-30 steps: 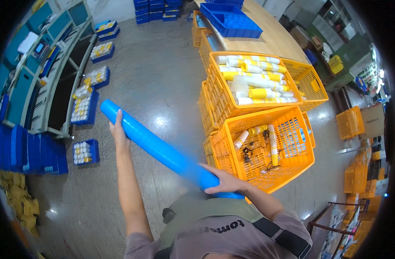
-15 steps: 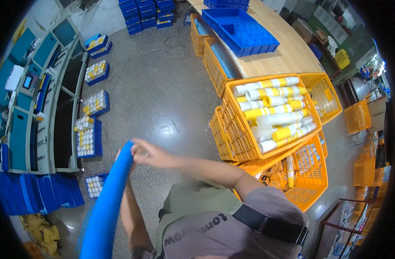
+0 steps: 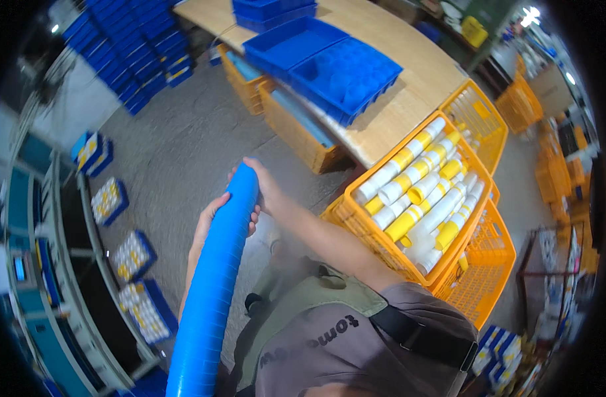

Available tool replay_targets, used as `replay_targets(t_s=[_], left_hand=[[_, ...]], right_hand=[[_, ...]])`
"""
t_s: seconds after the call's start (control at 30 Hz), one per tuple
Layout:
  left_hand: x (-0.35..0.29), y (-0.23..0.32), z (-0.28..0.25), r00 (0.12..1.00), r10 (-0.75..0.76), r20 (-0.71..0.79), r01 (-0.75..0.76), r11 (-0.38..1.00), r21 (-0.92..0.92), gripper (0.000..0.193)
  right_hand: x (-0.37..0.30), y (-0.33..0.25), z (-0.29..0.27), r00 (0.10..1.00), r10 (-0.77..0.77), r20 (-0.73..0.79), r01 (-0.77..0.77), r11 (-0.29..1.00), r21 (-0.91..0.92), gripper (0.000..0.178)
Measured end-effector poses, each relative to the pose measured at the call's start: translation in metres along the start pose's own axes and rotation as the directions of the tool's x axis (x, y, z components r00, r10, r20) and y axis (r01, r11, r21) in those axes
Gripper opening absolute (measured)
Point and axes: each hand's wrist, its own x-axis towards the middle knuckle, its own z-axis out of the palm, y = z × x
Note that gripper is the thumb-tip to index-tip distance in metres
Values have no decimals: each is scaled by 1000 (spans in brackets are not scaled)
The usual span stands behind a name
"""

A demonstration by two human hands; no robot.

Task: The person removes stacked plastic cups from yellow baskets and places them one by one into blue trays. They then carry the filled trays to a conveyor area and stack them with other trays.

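The long blue ribbed tube (image 3: pixel 214 291) now stands nearly upright in front of the person, its top end level with both hands. Half a second ago it leaned out to the left, and a second ago it lay slanted across the body, so it has been swung up and drawn in close.

The left hand (image 3: pixel 214 221) wraps around the tube just below its top, fingers curled shut on its left side. The right hand (image 3: pixel 260 188) sits against the top end from the right, arm stretched forward; its fingers lie mostly behind the tube, so how far they close cannot be told.

To the right of the fingers stands an orange crate (image 3: pixel 415 198) filled with white and yellow tubes, stacked on another orange crate (image 3: pixel 478 281). Beyond the fingers, blue trays (image 3: pixel 329 63) rest on a wooden table (image 3: pixel 415 79). To the left, on the grey floor (image 3: pixel 164 152), lie small blue trays (image 3: pixel 108 198) of pale items.

With the tube upright and held by both hands, it looks ready to be carried or set down.
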Motion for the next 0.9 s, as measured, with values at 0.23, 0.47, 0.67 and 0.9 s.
replay_targets(t_s=[0.23, 0.47, 0.67, 0.9], left_hand=[[110, 118, 86, 967, -186, -172, 253, 714, 653, 66], [204, 194, 129, 971, -239, -19, 207, 796, 570, 74], [263, 234, 167, 972, -231, 37, 147, 728, 670, 69], [343, 274, 209, 877, -469, -104, 352, 480, 804, 66]], right_hand=[[81, -118, 9, 959, -95, -266, 60, 989, -136, 76], [144, -214, -23, 884, -449, -129, 456, 889, 33, 83], [178, -274, -31, 877, -342, -338, 462, 793, 396, 72], [202, -303, -3, 849, -446, -282, 505, 843, 187, 42]])
